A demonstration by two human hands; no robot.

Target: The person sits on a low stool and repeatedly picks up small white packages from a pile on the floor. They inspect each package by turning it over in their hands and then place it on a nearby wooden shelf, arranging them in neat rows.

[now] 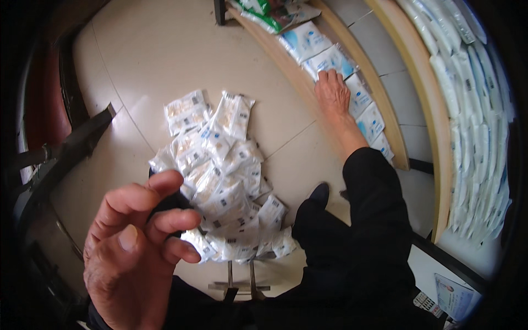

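My left hand (135,250) is raised close to the camera, its fingers bent but apart and nothing between them. Stretched out to the far right, my right hand (333,94) has its fingers curled together at the near edge of a white-and-blue plastic packet (334,59). The fingertips are partly hidden behind the knuckles. That packet lies in a row on a low wooden bench, with another white-and-blue packet (303,40) beyond it and more packets (369,122) on the nearer side. A heap of clear packets with pale contents (220,181) rises in front of me.
A green bag (269,14) lies at the far end of the bench (385,104). Several stacked white packets (476,132) line a second wooden board (437,126) at the right. Dark furniture legs (82,137) stand at the left. A card (456,297) lies at lower right.
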